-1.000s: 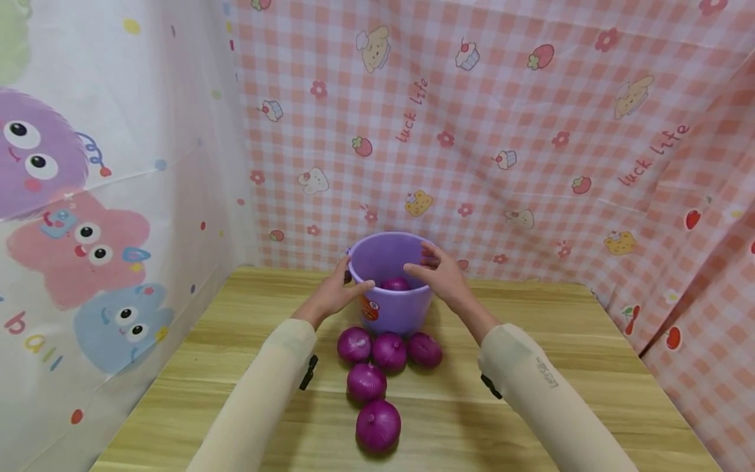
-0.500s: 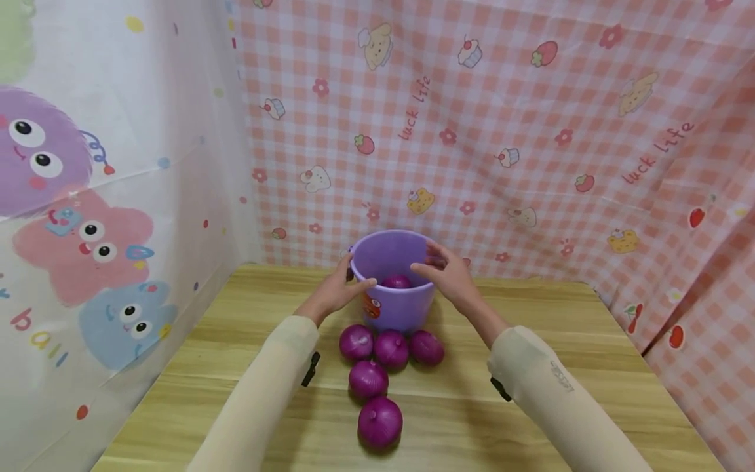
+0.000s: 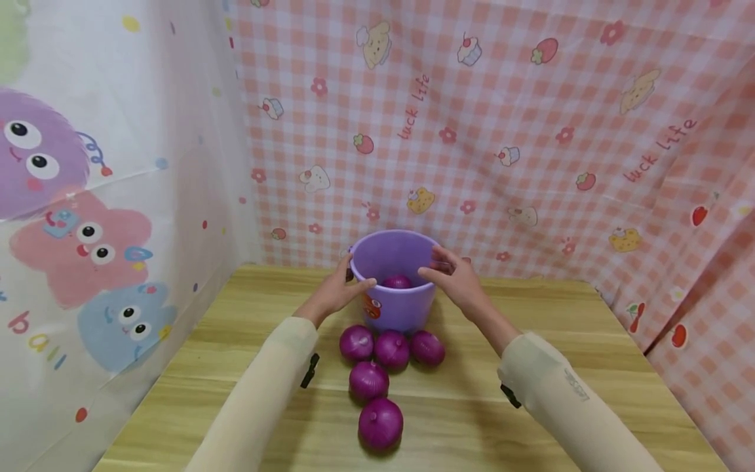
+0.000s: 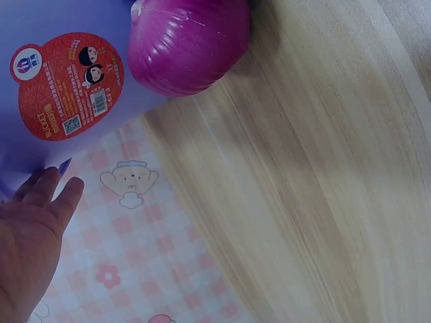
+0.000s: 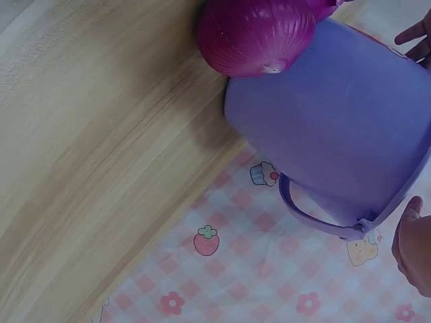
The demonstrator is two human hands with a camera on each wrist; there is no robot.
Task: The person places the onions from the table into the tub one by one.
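A purple bucket point(image 3: 404, 311) stands upright on the table, with a red onion point(image 3: 397, 282) visible inside. My left hand point(image 3: 333, 293) holds its left rim, thumb at the front edge and fingers along the outside; the left wrist view shows these fingers point(image 4: 42, 190) against the wall. My right hand point(image 3: 462, 283) is at the right rim, fingers loosely bent and thumb extended over the opening; whether it touches is unclear. Three red onions sit in a row before the bucket: left point(image 3: 356, 343), middle point(image 3: 392, 350), right point(image 3: 427, 348). Two more, one point(image 3: 368, 381) behind another point(image 3: 381, 424), lie nearer me.
The wooden table point(image 3: 501, 393) ends at a pink checked cloth point(image 3: 472, 131) behind the bucket. A white cartoon cloth point(image 3: 194, 164) hangs on the left. The bucket's handle point(image 5: 313, 221) hangs down outside its wall in the right wrist view.
My right hand has shifted slightly to the right, its thumb drawing back from the bucket's opening toward the rim. My left hand, the bucket and the onions stay in place.
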